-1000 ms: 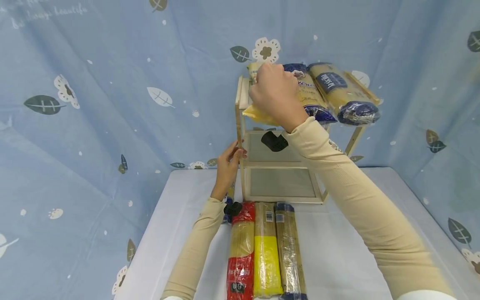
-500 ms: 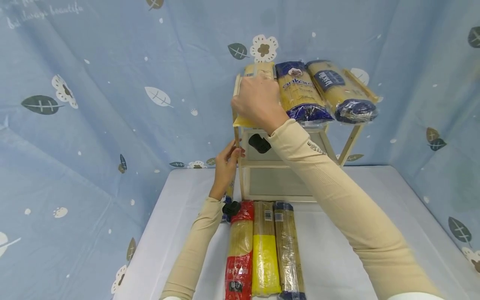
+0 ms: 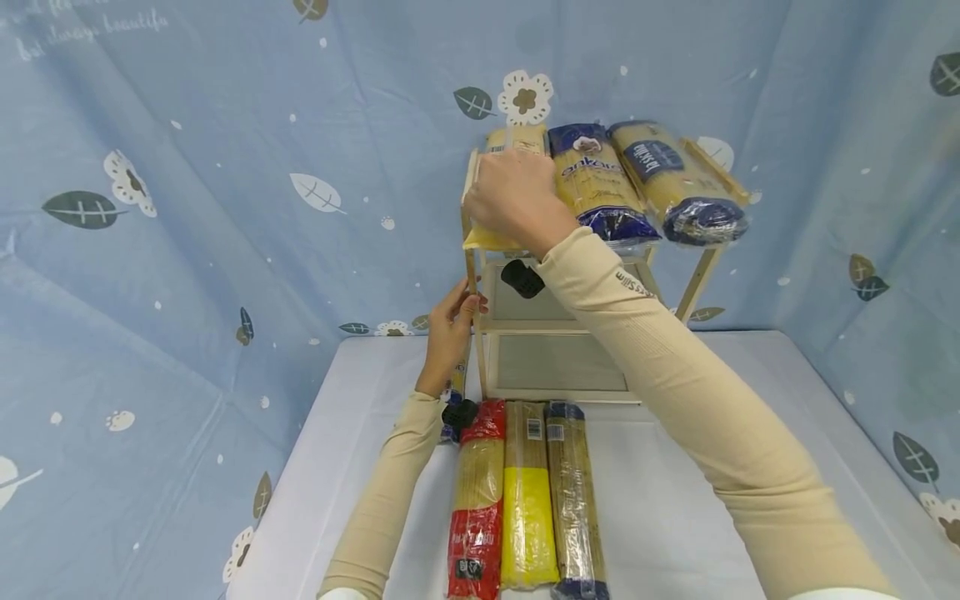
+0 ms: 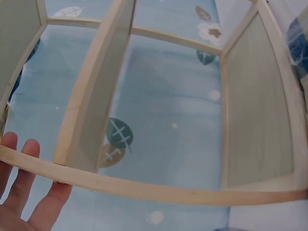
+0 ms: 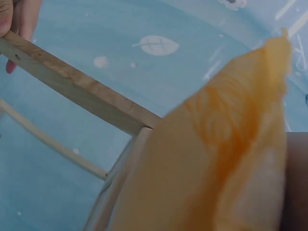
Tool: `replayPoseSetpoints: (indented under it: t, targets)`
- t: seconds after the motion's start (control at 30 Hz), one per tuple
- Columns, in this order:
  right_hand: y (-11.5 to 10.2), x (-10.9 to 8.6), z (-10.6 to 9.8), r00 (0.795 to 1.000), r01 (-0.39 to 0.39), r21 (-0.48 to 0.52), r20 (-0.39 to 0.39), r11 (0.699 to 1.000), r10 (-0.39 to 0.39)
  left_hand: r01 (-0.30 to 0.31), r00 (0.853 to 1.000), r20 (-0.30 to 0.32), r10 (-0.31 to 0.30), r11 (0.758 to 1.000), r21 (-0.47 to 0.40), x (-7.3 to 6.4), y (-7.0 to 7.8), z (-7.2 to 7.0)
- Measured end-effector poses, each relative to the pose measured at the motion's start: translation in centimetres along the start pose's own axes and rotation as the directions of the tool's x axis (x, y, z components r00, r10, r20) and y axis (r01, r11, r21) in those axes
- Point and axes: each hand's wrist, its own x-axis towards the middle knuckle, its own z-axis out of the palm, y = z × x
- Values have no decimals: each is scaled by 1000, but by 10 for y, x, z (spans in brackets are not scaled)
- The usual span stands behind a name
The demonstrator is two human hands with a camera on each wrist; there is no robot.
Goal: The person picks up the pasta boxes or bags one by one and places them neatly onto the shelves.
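My left hand [image 3: 448, 333] grips the left post of a small wooden shelf rack [image 3: 482, 358]. In the left wrist view its fingers [image 4: 50, 202] go round the pale wooden post [image 4: 125, 185]. My right hand [image 3: 517, 196] holds a yellow pasta packet [image 3: 519, 137] from above, at the left end of the top shelf; the hand hides its middle. The packet's crumpled yellow end [image 5: 211, 144] fills much of the right wrist view. To its right lie a blue-ended pasta packet [image 3: 600, 179] and another pasta packet with a dark blue label [image 3: 678, 179].
On the white table [image 3: 675, 500] in front of the rack lie a red pasta packet [image 3: 477, 500], a yellow-ended one [image 3: 528, 500] and a clear-wrapped one [image 3: 577, 500]. Another blue packet [image 3: 455, 387] is partly hidden behind my left wrist. A patterned blue curtain [image 3: 225, 208] surrounds the table.
My right hand has moved left with the yellow packet, which now lies alongside the others on the top shelf. In the last half second it has hardly moved. My left hand stays on the post.
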Motion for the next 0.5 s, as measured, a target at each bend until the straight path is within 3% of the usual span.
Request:
replayPoseSetpoints:
  t: [0.27,0.5]
  targets:
    - [7,-11,-5,997,-14,77,79,997,8,1,1000,12,-1,1000,-4,1,2,0]
    - [10,-29,-7,995,90,117,20,989,-93,26,999,20,-27,1000,13,0,6,-1]
